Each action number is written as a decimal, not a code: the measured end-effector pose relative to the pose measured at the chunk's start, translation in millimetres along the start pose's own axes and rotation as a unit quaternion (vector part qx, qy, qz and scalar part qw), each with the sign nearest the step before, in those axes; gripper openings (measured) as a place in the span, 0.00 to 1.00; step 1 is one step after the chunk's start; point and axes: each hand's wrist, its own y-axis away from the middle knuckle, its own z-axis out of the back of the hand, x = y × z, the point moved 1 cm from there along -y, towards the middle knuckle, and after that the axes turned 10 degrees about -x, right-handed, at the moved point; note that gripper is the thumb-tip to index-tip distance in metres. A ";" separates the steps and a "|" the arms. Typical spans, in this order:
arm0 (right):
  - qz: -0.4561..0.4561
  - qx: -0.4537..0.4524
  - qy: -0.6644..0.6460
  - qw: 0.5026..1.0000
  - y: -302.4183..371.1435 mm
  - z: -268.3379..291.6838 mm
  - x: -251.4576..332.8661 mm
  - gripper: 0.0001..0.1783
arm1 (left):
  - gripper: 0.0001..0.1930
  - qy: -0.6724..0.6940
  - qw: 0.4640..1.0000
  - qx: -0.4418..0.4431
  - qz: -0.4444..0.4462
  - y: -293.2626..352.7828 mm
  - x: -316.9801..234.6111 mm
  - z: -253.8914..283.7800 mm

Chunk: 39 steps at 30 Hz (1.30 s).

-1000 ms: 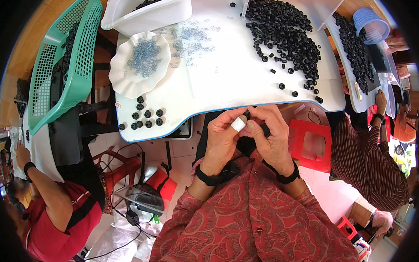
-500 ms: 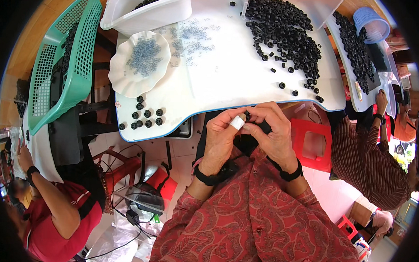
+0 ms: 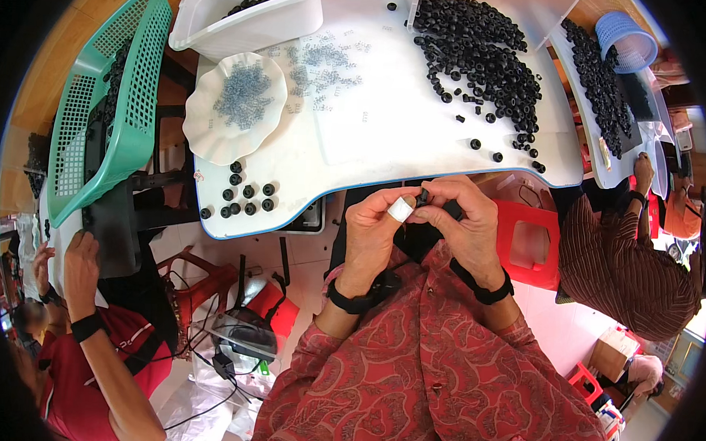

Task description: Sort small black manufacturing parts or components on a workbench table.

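My left hand (image 3: 370,230), with white tape (image 3: 401,210) round its thumb, and my right hand (image 3: 471,227) meet just off the table's front edge. Between their fingertips they pinch a small black plastic part (image 3: 423,197). Another black piece (image 3: 452,209) shows against the fingers of my right hand; its shape is partly hidden. On the white table (image 3: 363,151), several round black parts (image 3: 248,191) stand grouped at the near left corner. Behind them a wavy-edged cream plate (image 3: 204,137) holds many tiny silvery pieces like springs, with more scattered beside it.
A large heap of black parts (image 3: 483,69) lies at the table's right. At the back left stands a white tub (image 3: 255,23); a green basket (image 3: 126,135) is farther left. A red stool (image 3: 527,242) is to my right. Co-workers' hands (image 3: 80,277) show at left and right.
My hands have shifted slightly, and the pinched black part now stands out more between the fingertips. At left, the co-worker's arm has moved, bringing a hand nearer the black mat.
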 end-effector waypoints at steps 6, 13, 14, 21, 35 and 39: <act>0.010 0.008 0.015 1.000 -0.3 0.1 5.6 0.17 | 0.10 0.032 0.999 0.022 -0.002 1.5 -7.0 -3.7; 0.026 0.002 0.007 1.000 -0.3 2.7 -1.9 0.09 | 0.09 0.029 0.999 0.018 0.035 0.8 -5.5 -2.4; -0.023 0.010 -0.007 1.000 0.8 3.9 -2.4 0.07 | 0.09 0.025 0.998 0.023 0.044 0.9 -5.8 -2.2; -0.151 0.004 -0.092 0.984 3.0 0.9 3.6 0.05 | 0.10 0.056 0.994 0.052 0.073 0.4 -7.0 -2.1; -0.156 0.003 -0.139 0.978 1.7 1.8 0.0 0.05 | 0.11 0.147 0.980 0.090 0.100 -2.4 -1.5 -1.0; -0.161 0.001 -0.154 0.975 1.6 2.1 -1.1 0.05 | 0.11 0.143 0.980 0.088 0.104 -2.4 -3.5 -2.6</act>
